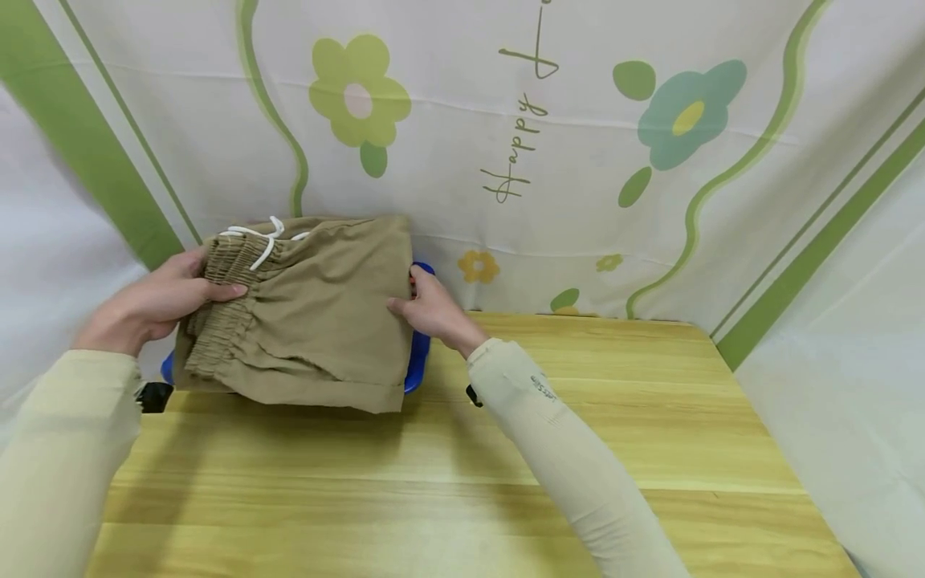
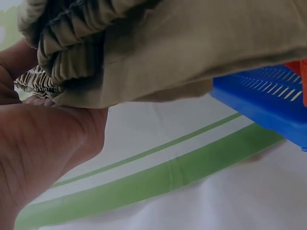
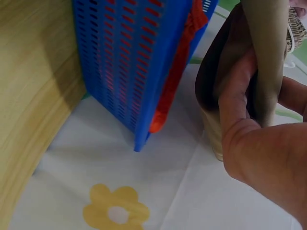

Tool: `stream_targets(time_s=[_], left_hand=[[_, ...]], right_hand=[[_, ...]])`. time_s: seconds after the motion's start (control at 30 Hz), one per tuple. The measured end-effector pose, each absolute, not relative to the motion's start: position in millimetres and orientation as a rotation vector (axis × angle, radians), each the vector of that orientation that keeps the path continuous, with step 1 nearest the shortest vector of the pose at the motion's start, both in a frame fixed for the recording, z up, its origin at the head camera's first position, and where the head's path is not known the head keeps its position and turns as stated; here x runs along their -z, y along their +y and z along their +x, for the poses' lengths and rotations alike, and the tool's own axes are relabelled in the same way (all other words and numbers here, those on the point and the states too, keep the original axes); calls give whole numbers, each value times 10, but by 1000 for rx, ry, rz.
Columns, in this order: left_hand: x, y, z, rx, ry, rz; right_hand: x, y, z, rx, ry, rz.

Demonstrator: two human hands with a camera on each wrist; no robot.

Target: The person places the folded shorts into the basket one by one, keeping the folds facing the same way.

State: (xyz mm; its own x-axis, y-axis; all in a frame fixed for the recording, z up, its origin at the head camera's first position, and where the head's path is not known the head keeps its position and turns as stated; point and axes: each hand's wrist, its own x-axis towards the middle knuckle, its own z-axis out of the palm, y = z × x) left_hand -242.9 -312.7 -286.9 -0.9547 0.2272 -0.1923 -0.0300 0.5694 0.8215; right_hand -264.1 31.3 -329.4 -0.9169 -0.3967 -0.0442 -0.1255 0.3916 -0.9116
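Note:
A folded pair of khaki shorts [image 1: 332,305] with a gathered elastic waistband and a white drawstring [image 1: 263,241] is held up between both hands. My left hand [image 1: 162,297] grips the waistband side, thumb on top and fingers underneath. At the other end my right hand [image 1: 433,309] pinches the leg edge; the right wrist view shows fingers tucked inside the fold. Below the shorts stands a blue slotted basket [image 3: 124,57], mostly covered in the head view. Something red, apparently cloth [image 3: 175,81], lies in it and shows over its rim. In the right wrist view the shorts are apart from the basket.
The basket stands on a wooden table [image 1: 405,498], near its back left. Behind the table hangs a white curtain [image 1: 448,160] printed with flowers and green bands. A small black object [image 1: 155,396] is near my left wrist, and another dark piece [image 1: 473,395] is beside my right wrist.

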Motion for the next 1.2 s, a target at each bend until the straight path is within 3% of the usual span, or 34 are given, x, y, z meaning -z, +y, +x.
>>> stream_targets(time_s=[0.6,1.2], left_hand=[[3139,-3013,-2632,-1259,2523,170],[3201,-3028,-2628,-979,2701,17]], right_hand=[[3538,285,-2742,1197,2705,-339],[3651,204,-2708,781,3039,-480]])
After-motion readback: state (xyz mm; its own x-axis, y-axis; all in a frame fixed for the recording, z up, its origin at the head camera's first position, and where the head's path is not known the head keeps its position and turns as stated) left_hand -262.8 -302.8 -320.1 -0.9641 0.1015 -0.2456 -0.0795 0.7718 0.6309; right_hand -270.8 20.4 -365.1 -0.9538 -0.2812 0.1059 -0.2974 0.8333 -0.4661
